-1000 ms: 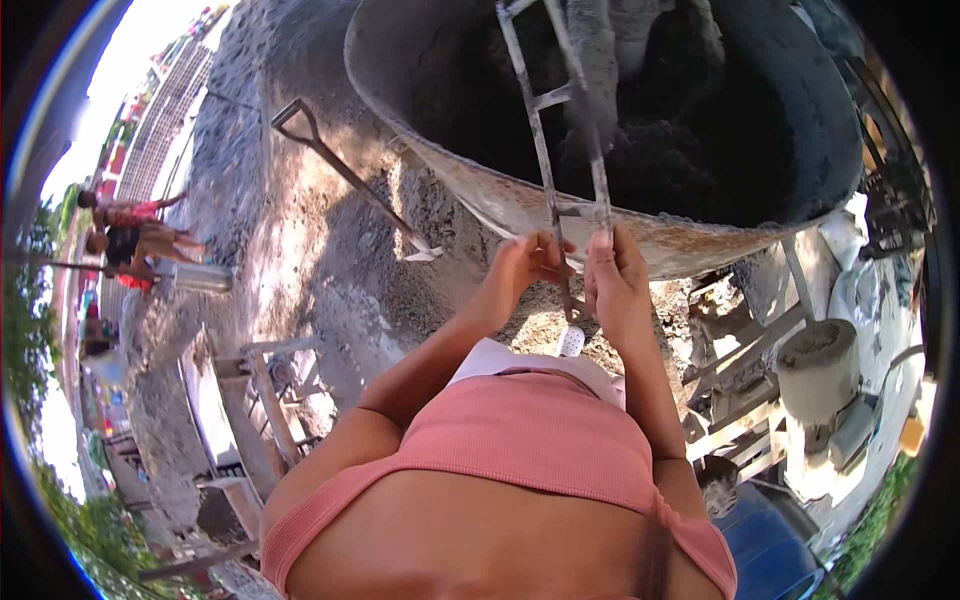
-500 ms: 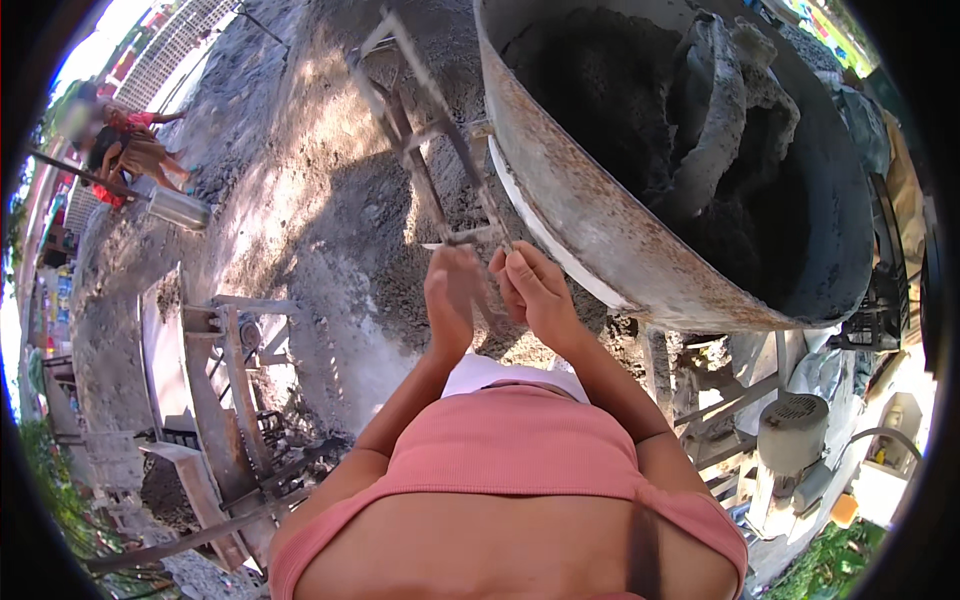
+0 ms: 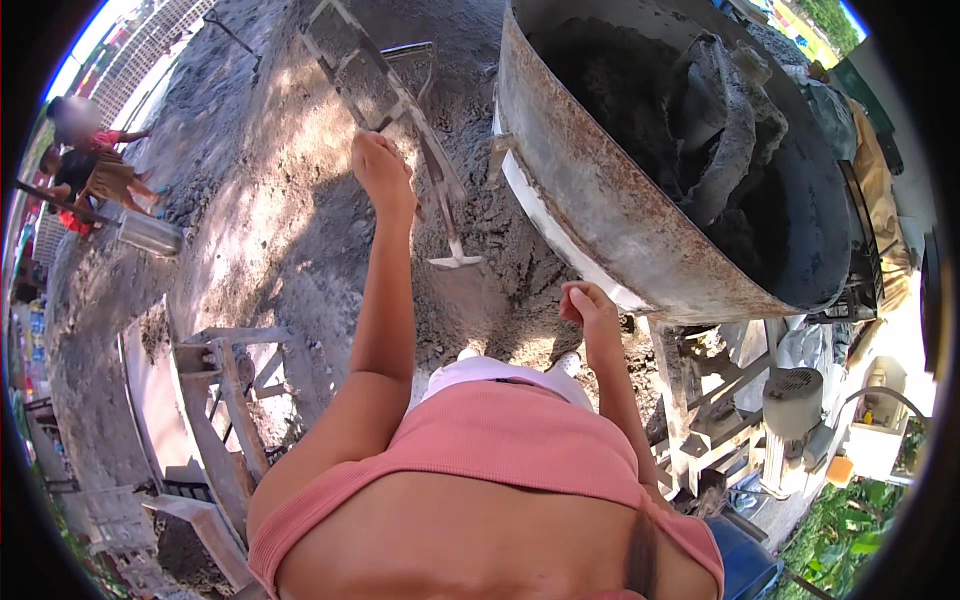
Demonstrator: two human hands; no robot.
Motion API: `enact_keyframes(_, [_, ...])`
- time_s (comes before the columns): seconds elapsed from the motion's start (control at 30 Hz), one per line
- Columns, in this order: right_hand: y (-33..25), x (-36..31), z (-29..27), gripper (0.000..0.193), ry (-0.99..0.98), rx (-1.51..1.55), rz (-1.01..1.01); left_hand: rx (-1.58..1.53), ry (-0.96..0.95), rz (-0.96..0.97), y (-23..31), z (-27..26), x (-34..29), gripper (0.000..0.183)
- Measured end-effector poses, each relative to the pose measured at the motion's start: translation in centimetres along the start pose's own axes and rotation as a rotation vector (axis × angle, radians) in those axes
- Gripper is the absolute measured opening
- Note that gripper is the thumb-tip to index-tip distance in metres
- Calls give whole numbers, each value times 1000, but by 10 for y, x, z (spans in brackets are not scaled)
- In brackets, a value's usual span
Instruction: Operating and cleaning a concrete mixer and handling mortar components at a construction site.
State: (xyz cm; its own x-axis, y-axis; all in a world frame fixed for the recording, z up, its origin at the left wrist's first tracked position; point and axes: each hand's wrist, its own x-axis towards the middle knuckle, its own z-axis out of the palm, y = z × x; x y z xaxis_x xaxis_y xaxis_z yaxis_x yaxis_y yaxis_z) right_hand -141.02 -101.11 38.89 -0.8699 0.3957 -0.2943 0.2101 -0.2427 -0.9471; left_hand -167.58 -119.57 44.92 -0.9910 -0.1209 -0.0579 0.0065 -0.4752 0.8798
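Note:
My left hand is raised at the end of a stretched arm, its fingers closed round the left rail of a narrow, ladder-like frame. This frame is caked with grey mortar, has short crossbars and leans away from me. Its lower end has a pale T-shaped foot close to the ground. Low beside the rusty rim of a big round mixer drum is my right hand. Its fingers are curled in, with nothing visible in them, apart from the frame. A mortar-coated mixing blade rises inside the drum.
Wet grey mortar or soil covers the ground. Wooden boards and a frame stand at the lower left. A motor sits below the drum on the right, with a blue barrel nearer me. Two people are at the far left.
My hands were together at the frame's lower end. The left has moved up and forward along it; the right has let go and dropped to the right. The frame has shifted left.

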Motion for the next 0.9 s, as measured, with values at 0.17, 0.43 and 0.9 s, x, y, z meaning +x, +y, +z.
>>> enact_keyframes(0.17, [15, -33, -18, 18, 136, -35, 136, 458, 341, 218, -93, 14, 81, 45])
enact_keyframes(0.43, [-64, -2, -51, 20, 368, -235, -366, 528, -542, 175, -108, 97, -91, 48])
enact_keyframes(0.9, [-57, 29, -44, 39, 257, 382, -359, 97, -777, -126, -89, 160, -171, 39])
